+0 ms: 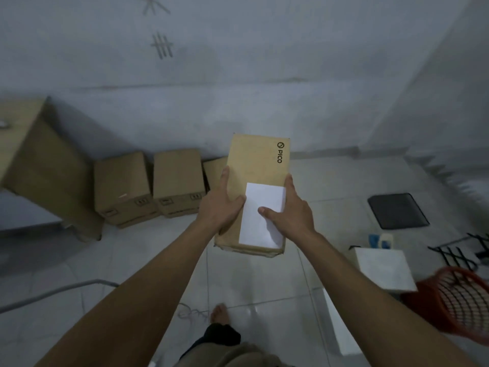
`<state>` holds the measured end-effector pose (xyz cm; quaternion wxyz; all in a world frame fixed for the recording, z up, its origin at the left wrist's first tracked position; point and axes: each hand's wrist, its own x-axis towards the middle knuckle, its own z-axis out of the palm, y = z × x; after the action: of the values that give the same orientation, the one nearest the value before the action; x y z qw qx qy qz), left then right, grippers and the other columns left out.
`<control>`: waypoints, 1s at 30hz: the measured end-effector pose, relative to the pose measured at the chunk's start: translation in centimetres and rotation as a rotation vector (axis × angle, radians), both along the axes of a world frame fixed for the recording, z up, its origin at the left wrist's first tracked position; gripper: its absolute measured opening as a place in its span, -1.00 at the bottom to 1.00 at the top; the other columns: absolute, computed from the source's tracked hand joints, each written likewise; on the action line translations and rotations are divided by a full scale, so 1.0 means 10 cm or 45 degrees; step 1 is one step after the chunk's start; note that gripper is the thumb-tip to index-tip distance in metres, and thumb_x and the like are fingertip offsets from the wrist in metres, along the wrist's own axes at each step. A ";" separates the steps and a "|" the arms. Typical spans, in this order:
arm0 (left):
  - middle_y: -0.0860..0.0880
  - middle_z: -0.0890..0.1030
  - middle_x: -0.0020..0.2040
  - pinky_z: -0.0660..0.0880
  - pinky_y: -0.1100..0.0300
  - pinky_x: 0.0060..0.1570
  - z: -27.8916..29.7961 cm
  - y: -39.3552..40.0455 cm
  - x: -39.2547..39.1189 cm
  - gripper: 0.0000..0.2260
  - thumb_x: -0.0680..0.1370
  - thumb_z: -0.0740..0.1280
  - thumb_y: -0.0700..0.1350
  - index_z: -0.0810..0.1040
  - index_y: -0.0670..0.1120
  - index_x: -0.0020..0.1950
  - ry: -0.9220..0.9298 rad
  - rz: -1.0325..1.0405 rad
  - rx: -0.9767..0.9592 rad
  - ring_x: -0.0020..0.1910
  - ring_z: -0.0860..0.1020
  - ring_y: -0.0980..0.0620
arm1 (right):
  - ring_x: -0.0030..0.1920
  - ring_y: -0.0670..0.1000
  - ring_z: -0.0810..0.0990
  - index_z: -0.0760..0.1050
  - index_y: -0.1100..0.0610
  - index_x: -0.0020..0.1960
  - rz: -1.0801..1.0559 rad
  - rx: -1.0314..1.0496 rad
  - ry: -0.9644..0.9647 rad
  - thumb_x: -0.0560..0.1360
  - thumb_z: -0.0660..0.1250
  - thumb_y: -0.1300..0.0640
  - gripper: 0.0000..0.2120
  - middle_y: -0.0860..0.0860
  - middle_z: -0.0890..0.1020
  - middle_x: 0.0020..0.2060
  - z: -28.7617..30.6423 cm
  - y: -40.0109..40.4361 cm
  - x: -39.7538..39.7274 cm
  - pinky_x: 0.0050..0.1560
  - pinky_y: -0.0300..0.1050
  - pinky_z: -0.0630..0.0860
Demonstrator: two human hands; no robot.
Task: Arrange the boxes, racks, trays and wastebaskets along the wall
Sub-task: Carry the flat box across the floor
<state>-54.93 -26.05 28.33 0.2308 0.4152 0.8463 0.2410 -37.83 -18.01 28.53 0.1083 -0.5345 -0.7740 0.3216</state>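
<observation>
Carrying a brown cardboard box [258, 181] at arm's length above a pale tiled floor [132, 260], a barefoot person faces the wall [238, 102] where the row is forming. The left hand [222, 205] clasps the box's left edge, thumb laid over the top; the right hand [288, 207] clasps the right edge, its thumb pressing on a blank white label [264, 215] stuck to the near half of the lid. Held level from both long sides, the carton looks rigid and light enough for an easy two-handed carry, though smooth board could slip if the grip loosens; the side edges seem the safest hold. Near the far right corner of the lid, black print reads "PICO" beside a round logo. To the right, low on the floor, lie an orange mesh wastebasket [457, 303] on its side, a white box [383, 268], a black wire rack [460, 250] and, farther off, a dark flat tray [397, 210]. Against the wall stand two small cartons [148, 186], a third partly hidden behind the held box, and a taller carton [39, 165] at left. Grey tally strokes mark the wall above; nothing else is legible.
</observation>
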 end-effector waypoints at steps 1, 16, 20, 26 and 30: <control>-0.13 0.48 0.38 0.45 0.02 0.09 -0.01 0.02 -0.16 -0.25 0.57 0.22 0.21 -0.22 0.21 0.58 -0.001 0.008 -0.007 0.22 0.53 -0.23 | 0.19 0.18 0.55 -0.23 -0.08 0.59 0.018 0.003 -0.004 0.39 0.43 -0.29 0.07 0.06 0.52 0.31 -0.01 0.04 -0.17 0.08 -0.03 0.49; -0.07 0.29 0.52 0.41 -0.04 0.25 -0.16 0.55 -1.56 -0.24 0.59 0.26 0.18 -0.18 0.12 0.60 -0.160 0.143 0.052 0.36 0.44 -0.18 | 0.11 0.17 0.58 -0.16 -0.09 0.56 0.205 -0.021 -0.081 0.34 0.44 -0.31 0.06 0.04 0.55 0.23 -0.14 0.86 -1.72 0.05 0.04 0.57; -0.09 0.25 0.54 0.42 -0.07 0.26 -0.35 0.97 -1.86 -0.21 0.56 0.29 0.19 -0.16 0.11 0.60 -0.182 0.178 -0.004 0.37 0.42 -0.19 | 0.10 0.15 0.58 -0.16 -0.12 0.55 0.235 -0.075 -0.084 0.34 0.45 -0.29 0.04 0.02 0.56 0.22 -0.30 1.28 -2.01 0.04 0.03 0.57; -0.13 0.18 0.56 0.39 -0.13 0.29 -0.62 1.84 -2.28 -0.23 0.60 0.28 0.09 -0.18 0.06 0.60 -0.311 0.209 -0.066 0.39 0.38 -0.23 | 0.09 0.14 0.59 -0.21 -0.15 0.56 0.301 -0.194 -0.106 0.36 0.45 -0.28 0.06 0.02 0.57 0.22 -0.67 2.21 -2.51 0.00 -0.05 0.54; -0.11 0.22 0.55 0.39 -0.08 0.28 -0.98 2.44 -2.53 -0.19 0.57 0.31 0.15 -0.19 0.10 0.60 -0.407 0.312 -0.093 0.38 0.40 -0.20 | 0.09 0.14 0.58 -0.26 -0.14 0.58 0.357 -0.293 -0.154 0.42 0.45 -0.19 0.05 0.02 0.56 0.24 -0.97 2.91 -2.82 -0.07 -0.12 0.47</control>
<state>-80.28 -1.67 18.51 0.3460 0.2571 0.8513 0.2992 -66.06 11.06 18.86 -0.0462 -0.4486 -0.8042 0.3872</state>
